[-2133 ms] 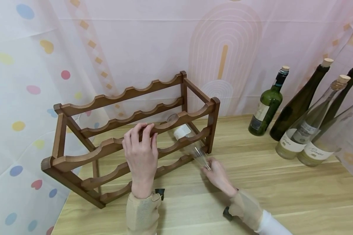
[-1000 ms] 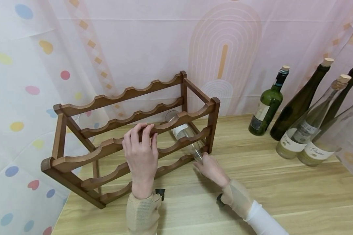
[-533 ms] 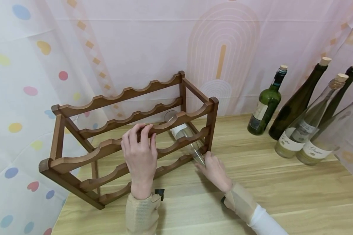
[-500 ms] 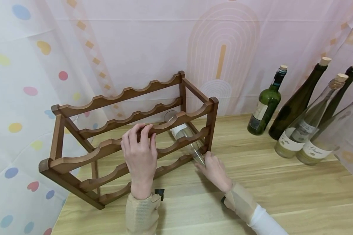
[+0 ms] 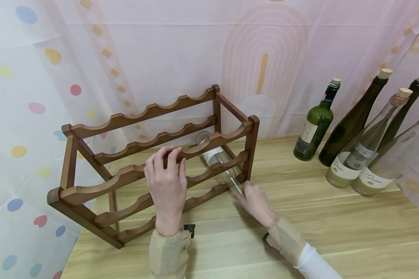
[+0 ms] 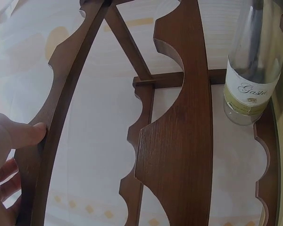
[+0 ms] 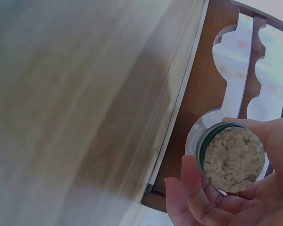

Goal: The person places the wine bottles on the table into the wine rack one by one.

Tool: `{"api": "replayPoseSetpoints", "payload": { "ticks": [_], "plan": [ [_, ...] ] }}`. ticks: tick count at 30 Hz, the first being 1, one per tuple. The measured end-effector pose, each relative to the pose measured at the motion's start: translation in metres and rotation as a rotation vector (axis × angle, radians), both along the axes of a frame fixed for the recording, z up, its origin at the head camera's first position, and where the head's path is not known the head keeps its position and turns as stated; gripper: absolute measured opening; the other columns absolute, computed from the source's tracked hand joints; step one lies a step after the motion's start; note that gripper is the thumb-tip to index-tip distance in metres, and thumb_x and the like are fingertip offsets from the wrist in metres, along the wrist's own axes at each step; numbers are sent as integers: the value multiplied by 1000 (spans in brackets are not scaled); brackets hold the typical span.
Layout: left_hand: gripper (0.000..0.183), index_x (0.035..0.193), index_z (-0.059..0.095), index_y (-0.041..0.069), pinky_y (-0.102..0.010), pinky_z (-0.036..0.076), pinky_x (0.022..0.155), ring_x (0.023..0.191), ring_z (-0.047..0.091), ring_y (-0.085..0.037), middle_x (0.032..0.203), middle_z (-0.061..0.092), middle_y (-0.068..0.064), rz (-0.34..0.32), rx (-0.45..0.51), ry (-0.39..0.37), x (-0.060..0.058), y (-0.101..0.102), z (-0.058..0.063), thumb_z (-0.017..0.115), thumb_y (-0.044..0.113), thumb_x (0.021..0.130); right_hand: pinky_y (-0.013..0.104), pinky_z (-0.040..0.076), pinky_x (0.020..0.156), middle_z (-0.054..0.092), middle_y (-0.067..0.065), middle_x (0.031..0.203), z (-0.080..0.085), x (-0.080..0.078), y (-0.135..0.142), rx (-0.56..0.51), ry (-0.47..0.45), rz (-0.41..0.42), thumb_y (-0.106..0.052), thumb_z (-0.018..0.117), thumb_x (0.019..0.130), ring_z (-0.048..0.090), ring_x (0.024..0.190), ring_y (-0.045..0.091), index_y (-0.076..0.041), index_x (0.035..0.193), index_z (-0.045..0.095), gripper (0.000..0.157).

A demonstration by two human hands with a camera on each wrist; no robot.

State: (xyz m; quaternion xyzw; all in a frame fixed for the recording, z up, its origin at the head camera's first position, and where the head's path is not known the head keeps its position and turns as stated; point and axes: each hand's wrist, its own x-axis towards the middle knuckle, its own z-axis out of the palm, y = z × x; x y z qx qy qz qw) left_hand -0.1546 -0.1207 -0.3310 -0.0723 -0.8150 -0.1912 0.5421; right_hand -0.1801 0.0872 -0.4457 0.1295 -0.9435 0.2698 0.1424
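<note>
"Bottle [image 5: 213, 152] whereabouts?"

"Right of centre, lying on the rack's [image 5: 125, 174] lowest tier; right fingers [image 7: 193, 183] hold its corked neck, left fingers [image 5: 159, 158] grip the rack. I'd brace firmly and settle the neck gently."

"Obstacles?"

"Middle front rail [image 5: 220, 167] crosses just above; standing bottles [image 5: 349, 128], far right, are well apart."

The left hand [image 5: 166, 181] grips higher, the right hand [image 5: 256, 204] curls lower down

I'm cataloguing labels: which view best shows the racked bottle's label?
Left wrist: the label faces the camera, unobstructed, its script large. The head view shows it small, partly behind the rack; the right wrist view, none discernible.
</note>
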Motion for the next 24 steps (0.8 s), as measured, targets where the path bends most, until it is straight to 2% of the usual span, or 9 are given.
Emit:
{"api": "replayPoseSetpoints", "payload": {
  "ticks": [8,17,24],
  "plan": [
    [19,106,64,5,-45,41,81,97,49,-36,111,59,-16,5,-2,6,0,0,0,66,11,88,15,28,37,49,4,58,1,-1,1,-34,-13,9,-18,72,83,39,46,9,-1,68,54,29],
    [20,107,63,5,-45,41,82,98,48,-36,112,59,-17,7,-7,2,0,0,0,66,11,88,16,24,36,40,-1,55,3,-1,0,-54,-93,10,-20,67,88,34,44,8,-3,66,53,31],
    [20,107,63,5,-46,41,83,98,48,-36,111,59,-17,5,-4,0,0,0,0,66,11,88,16,25,36,40,1,58,4,-1,-1,-33,-137,0,-17,61,91,35,44,8,-2,67,55,30]
  ]
}}
